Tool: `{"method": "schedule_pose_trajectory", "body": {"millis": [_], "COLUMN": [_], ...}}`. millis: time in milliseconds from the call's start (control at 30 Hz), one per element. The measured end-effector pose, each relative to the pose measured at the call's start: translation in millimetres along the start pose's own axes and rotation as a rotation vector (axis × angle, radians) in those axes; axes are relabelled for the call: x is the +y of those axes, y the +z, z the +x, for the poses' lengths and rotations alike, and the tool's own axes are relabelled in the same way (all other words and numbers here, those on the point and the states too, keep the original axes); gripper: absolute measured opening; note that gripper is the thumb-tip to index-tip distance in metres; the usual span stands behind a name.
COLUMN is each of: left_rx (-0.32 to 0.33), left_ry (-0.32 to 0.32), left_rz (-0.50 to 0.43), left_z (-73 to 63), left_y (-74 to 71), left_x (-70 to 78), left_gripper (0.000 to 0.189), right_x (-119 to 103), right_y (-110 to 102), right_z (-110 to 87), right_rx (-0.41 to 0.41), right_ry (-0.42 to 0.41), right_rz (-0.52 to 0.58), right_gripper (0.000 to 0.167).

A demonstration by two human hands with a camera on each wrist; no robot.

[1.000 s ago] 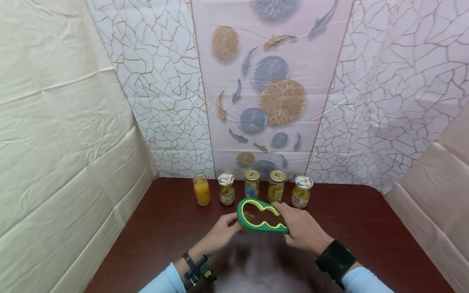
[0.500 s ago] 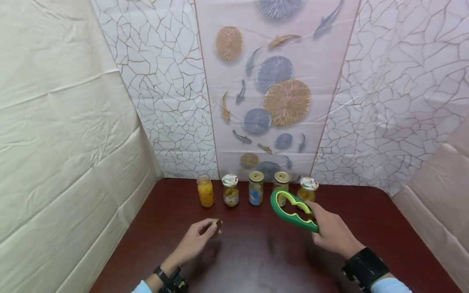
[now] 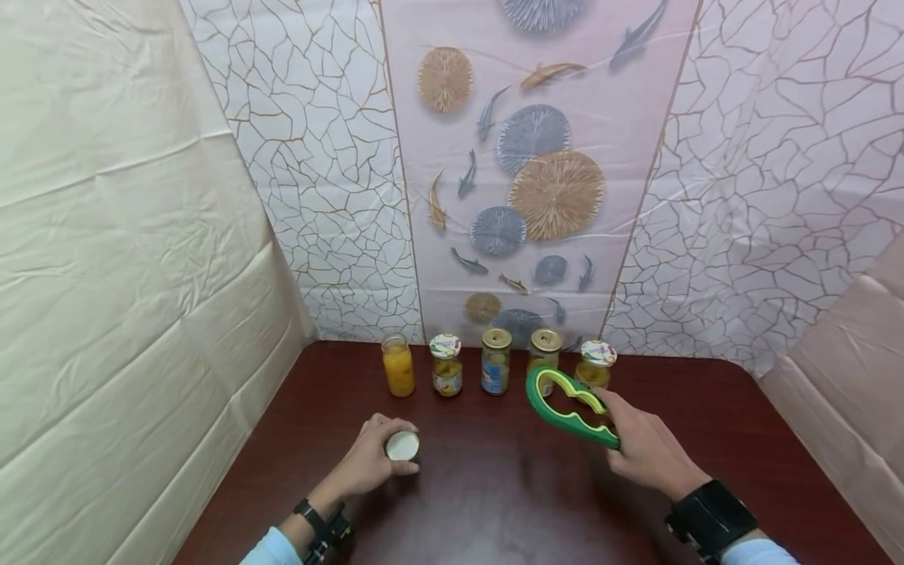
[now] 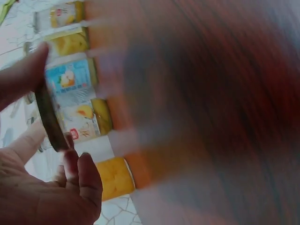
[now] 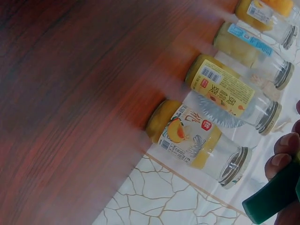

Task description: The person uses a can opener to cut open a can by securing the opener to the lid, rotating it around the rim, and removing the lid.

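Pinched between thumb and fingers, a round jar lid (image 3: 402, 446) is in my left hand (image 3: 367, 455), its pale inner face turned up toward the head camera. The left wrist view shows this lid (image 4: 50, 117) edge-on, as a thin dark disc. My right hand (image 3: 651, 443) grips a green jar opener (image 3: 574, 425) with a yellow scalloped inner edge, held over the table. In the right wrist view only one green end of the opener (image 5: 272, 197) shows beside the fingers. At the row's left end stands a lidless glass jar (image 3: 399, 372) of orange fruit.
Along the back of the dark red table (image 3: 480, 502) stand further lidded fruit jars: one with a white patterned lid (image 3: 446, 369), a blue-labelled one (image 3: 496, 365), a gold-lidded one (image 3: 546, 342) and another white-lidded one (image 3: 597, 355). Patterned cloth (image 3: 339, 196) hangs behind them.
My hands have moved apart, the left to the left with the lid, the right to the right with the opener. The lid has since turned from edge-on to show its pale inside.
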State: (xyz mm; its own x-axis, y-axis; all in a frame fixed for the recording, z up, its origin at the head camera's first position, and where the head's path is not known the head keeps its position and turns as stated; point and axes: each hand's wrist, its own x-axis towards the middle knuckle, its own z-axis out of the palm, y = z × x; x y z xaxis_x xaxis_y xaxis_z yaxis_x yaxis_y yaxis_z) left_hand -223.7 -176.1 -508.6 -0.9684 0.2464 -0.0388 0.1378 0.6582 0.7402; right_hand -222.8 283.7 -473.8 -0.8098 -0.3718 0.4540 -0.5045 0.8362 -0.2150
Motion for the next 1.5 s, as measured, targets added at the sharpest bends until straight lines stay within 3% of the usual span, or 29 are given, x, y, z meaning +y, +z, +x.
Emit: {"method": "schedule_pose_trajectory", "body": {"millis": [367,600,767,1000,1233,1500], "left_rx": [0.0,0.02,0.051,0.069,0.077,0.118], "left_ry": [-0.017,-0.063,-0.069,-0.129,-0.123,-0.103], "left_rz": [0.193,0.29,0.312,0.275,0.327,0.409], "left_z": [6.7,11.9,24.0,33.9,39.8,57.6], "left_y": [1.0,4.5,3.3,3.1,5.3,4.4], "left_x": [-11.2,-20.1,-17.8,-18.7,-15.4,-12.6], "left_gripper": [0.054,0.052,0.049,0.044,0.046,0.045], "right_x": [0,0,1,-1,-3,-11], "right_y": [0,2,2,2,2,2], "right_z": [-1.1,-4.2,-5.6,-2.5,-2.1,-1.1], "right_rx": [-0.005,-0.014,-0.013,-0.013,-0.024,-0.013], "right_ry": [0.015,0.013,0.021,0.001,0.017,-0.021], "right_rz": [-0.007,0.0,-0.009,0.0,0.001,0.013], "right_gripper": [0.083,0.082,0.083,0.082,0.083,0.081]}}
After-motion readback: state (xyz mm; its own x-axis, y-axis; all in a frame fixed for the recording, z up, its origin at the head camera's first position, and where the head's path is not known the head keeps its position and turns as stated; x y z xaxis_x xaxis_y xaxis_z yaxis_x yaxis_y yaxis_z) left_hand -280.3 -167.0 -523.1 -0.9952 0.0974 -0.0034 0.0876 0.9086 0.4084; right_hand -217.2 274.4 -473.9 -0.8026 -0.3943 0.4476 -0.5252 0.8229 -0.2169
